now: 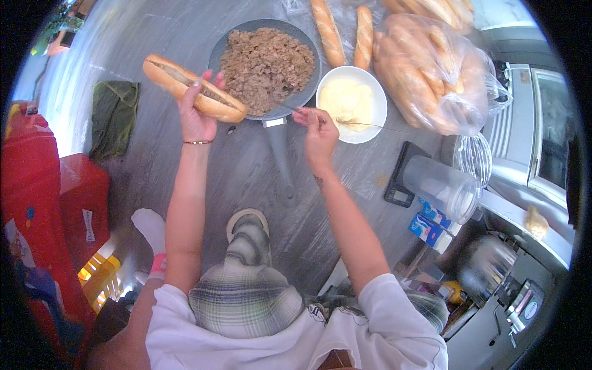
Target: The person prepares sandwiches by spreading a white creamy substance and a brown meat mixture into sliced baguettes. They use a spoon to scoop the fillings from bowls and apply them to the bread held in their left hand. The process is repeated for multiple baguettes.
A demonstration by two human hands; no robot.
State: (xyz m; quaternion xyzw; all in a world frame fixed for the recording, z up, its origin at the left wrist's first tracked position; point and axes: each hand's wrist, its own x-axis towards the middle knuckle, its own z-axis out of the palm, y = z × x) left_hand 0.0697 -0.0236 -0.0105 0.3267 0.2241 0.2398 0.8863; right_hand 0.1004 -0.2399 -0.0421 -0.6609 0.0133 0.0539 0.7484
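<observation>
My left hand (198, 111) holds up a split baguette (194, 89) with its cut facing up and some filling visible inside. Beside it, a grey frying pan (277, 114) on the floor holds cooked ground meat (266, 67). My right hand (320, 134) grips the handle of a thin metal utensil whose tip reaches the meat at the pan's near right edge; its exact kind cannot be told. Right of the pan, a white bowl (383, 108) contains a pale yellow creamy spread (344, 101), with another thin utensil lying in it and sticking out to the right.
Two baguettes (329, 34) lie beyond the bowl, beside a plastic bag of bread (430, 78). At right are a digital scale (398, 196), a clear jar (439, 185) and blue-white cartons (432, 226). A dark green cloth (114, 118) and red crates (85, 194) are at left.
</observation>
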